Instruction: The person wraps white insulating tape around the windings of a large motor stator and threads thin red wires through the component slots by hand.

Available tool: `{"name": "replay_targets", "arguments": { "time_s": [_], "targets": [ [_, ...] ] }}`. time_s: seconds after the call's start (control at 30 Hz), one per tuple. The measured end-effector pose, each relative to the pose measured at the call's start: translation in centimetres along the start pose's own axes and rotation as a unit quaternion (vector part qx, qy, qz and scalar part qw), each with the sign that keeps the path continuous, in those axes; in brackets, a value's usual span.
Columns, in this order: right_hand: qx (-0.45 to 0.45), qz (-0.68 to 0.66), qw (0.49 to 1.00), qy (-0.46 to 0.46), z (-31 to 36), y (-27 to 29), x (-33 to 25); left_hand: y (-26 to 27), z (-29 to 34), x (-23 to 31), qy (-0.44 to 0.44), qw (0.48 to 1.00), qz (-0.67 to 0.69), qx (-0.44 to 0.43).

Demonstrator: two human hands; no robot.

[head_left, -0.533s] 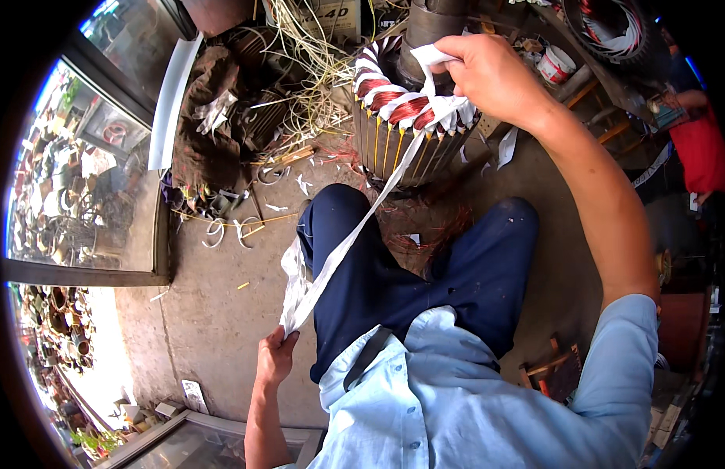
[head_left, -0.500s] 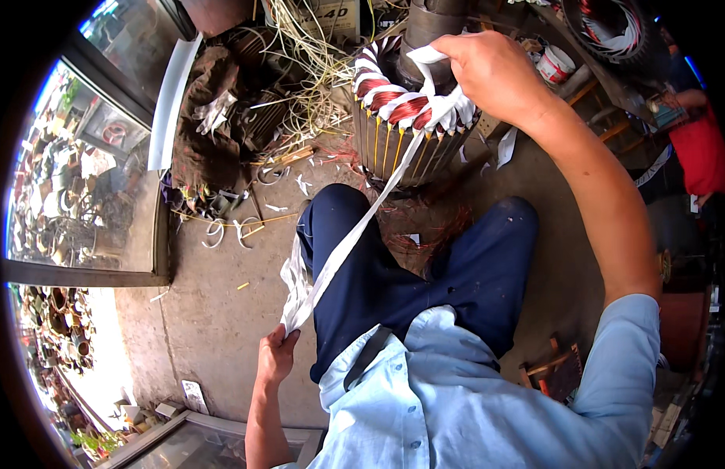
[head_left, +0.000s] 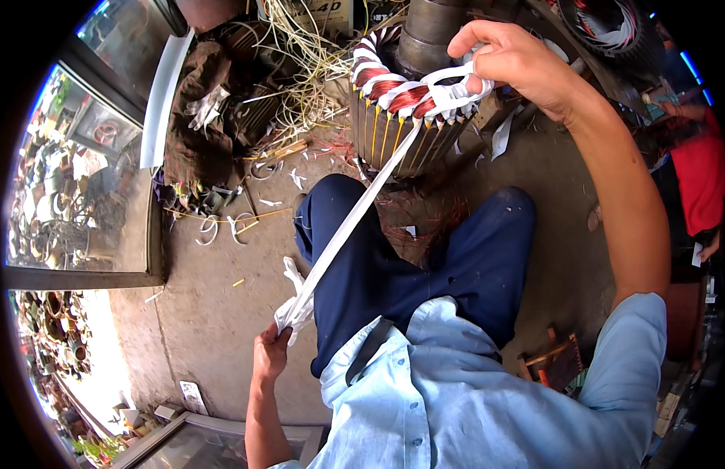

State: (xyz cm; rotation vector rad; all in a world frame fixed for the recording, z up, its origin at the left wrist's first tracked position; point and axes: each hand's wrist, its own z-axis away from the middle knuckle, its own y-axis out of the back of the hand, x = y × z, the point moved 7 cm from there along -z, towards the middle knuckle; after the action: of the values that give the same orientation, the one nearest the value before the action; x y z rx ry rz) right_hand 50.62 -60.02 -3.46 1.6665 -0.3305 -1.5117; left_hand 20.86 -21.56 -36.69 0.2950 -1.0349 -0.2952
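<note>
Where bare, coils point(head_left: 409, 97) atop stator point(head_left: 384, 137)

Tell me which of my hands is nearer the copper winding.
Right. Your right hand is at the right side of the copper winding, by a loop of white tape; your left hand is well away, lower left, holding the bunched tape.

One left hand point(head_left: 270, 356) is being seen below the striped core point(head_left: 409, 98), one right hand point(head_left: 527, 69) and one other core point(head_left: 609, 33) rightward.
</note>
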Motion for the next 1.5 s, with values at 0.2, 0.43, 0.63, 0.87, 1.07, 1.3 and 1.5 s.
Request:
{"name": "replay_targets", "arguments": {
  "time_s": [0.2, 0.43, 0.63, 0.87, 1.07, 1.3, 1.5],
  "targets": [
    [0.062, -0.249, 0.963, 0.078, 0.0, -2.2, -0.2, 0.1, -0.1, -0.6, 0.006, 1.0, -0.012, 0.001],
    [0.24, 0.113, 0.934, 0.241, -0.6, -1.8, -3.5, 0.3, -0.1, 0.1, 0.016, 1.0, -0.025, 0.004],
    [0.273, 0.477, 0.8, 0.242, -2.3, -2.0, -4.3, 0.2, -0.1, -0.9, -0.023, 0.999, 0.012, 0.025],
    [0.091, 0.242, 0.965, 0.042, -3.7, 1.5, -1.4, 1.4, 0.0, -1.6, 0.01, 0.999, 0.014, 0.037],
    [-0.095, -0.093, 0.988, 0.08, -0.4, -2.0, 0.3, 2.1, -0.4, -4.2, 0.025, 0.999, -0.019, 0.038],
    [0.025, -0.311, 0.933, 0.176, -2.1, -2.5, 2.9, 1.7, -1.3, -4.9, 0.028, 0.999, -0.012, 0.022],
    [0.205, 0.073, 0.967, 0.129, -3.1, -2.8, 1.9, 2.0, -0.5, -4.2, 0.036, 0.999, -0.021, 0.032]
  ]
}}
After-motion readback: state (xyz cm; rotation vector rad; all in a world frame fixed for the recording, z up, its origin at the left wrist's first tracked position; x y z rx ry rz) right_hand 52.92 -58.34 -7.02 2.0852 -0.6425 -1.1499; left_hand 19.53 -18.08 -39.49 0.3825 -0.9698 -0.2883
